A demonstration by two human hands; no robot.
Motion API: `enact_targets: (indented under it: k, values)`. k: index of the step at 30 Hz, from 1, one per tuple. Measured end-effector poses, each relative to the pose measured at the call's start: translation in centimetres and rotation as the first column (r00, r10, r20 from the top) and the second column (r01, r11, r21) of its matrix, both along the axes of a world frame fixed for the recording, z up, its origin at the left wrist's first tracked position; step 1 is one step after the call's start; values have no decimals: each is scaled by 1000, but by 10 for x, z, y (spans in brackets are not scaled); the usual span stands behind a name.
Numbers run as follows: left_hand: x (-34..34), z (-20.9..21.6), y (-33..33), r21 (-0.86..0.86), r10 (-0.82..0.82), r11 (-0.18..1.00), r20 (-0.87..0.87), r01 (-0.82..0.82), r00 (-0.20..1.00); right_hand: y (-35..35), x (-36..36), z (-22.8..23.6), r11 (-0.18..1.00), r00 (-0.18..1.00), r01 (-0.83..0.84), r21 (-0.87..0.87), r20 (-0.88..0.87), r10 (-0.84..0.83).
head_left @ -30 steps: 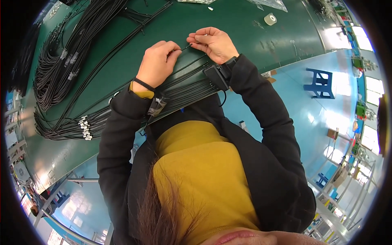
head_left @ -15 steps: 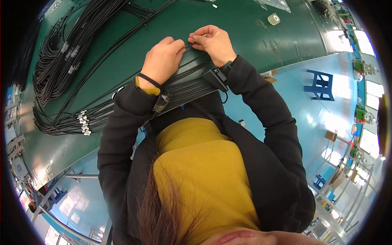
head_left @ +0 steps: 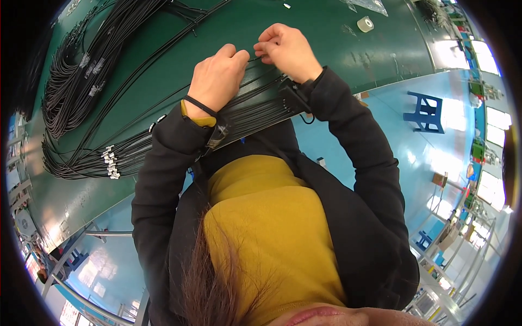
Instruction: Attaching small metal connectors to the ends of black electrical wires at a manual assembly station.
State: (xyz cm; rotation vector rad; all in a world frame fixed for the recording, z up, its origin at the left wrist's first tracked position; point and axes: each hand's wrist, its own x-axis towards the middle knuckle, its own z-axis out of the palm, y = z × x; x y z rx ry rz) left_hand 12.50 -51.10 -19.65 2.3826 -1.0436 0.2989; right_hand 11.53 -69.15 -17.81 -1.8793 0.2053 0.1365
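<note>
My left hand is closed, its thumb and fingers pinching a thin black cable above the green table. A short stretch of that cable runs across to my right hand, whose fingertips are curled together at its end. What exactly sits between the right fingertips is too small to make out. Below both hands, along the near table edge, lies a bundle of black cables. Toward the left, small white pieces cluster on this bundle. A black strapped device is at my right wrist.
A big looped heap of black cables with clear wraps covers the table's left part. A white tape roll and clear plastic bag lie at the far right. A blue stool stands on the floor beyond the table's right edge.
My right hand has shifted slightly up and to the right, turning more palm-down. My left hand has risen a little, still pinching the cable.
</note>
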Motion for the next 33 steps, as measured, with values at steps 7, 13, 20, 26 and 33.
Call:
enact_targets:
  k: [7, 13, 20, 26, 33]
  values:
    - [5, -11, 2, -234, -47, 972, -123, 17, 991, -13, 4, 6, 951, 986, 44, 305, -167, 8]
    - [9, -9, 7, -295, -130, 952, -160, 78, 978, 3, 12, 29, 801, 936, -295, -521, 10, 351]
    - [10, 0, 10, -379, -172, 922, -212, 81, 962, 9, 30, 48, 865, 923, -381, -328, -195, 333]
    - [10, -5, 5, -437, -56, 898, -237, -55, 970, -8, 48, 22, 922, 903, -279, 269, -252, 347]
    - [13, -10, 8, -443, -36, 893, -240, -77, 970, -16, 15, 8, 900, 943, -199, 387, -173, 283]
